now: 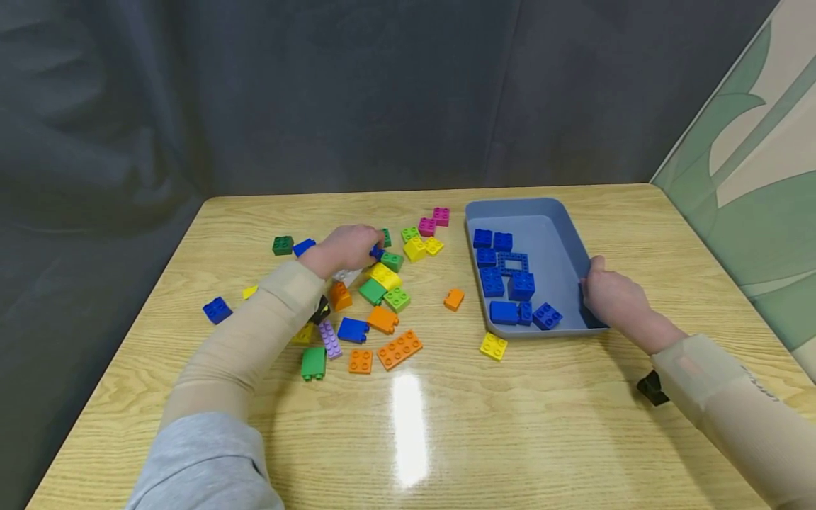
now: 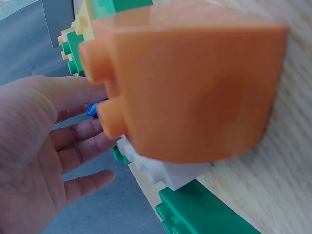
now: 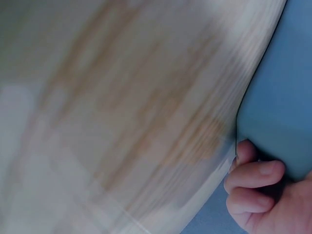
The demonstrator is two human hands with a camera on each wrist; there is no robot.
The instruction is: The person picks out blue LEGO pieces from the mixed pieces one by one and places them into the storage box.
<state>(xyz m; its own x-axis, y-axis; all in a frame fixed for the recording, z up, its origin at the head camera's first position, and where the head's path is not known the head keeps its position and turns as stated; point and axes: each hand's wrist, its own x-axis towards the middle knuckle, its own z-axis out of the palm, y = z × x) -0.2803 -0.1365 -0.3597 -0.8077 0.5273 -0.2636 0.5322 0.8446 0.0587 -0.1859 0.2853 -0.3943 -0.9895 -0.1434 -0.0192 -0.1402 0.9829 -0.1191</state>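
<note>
Among the scattered bricks, my left hand (image 1: 347, 248) pinches a small blue brick (image 1: 377, 253) between thumb and fingertips. In the left wrist view only a bit of that blue brick (image 2: 92, 108) shows, partly hidden behind an orange brick (image 2: 195, 92) close to the camera. A green brick (image 1: 392, 261) and a yellow brick (image 1: 385, 275) lie right beside the fingertips. My right hand (image 1: 615, 294) grips the right wall of a blue-grey tray (image 1: 561, 248), its fingers curled in the right wrist view. Several blue bricks (image 1: 492, 282) sit along the tray's left side.
Loose bricks spread over the table's left half, including an orange brick (image 1: 399, 350), a purple brick (image 1: 330, 338) and a blue brick (image 1: 217, 310). Near the tray's front left corner lies a yellow brick (image 1: 494, 346). A dark curtain (image 1: 357, 99) hangs behind the table.
</note>
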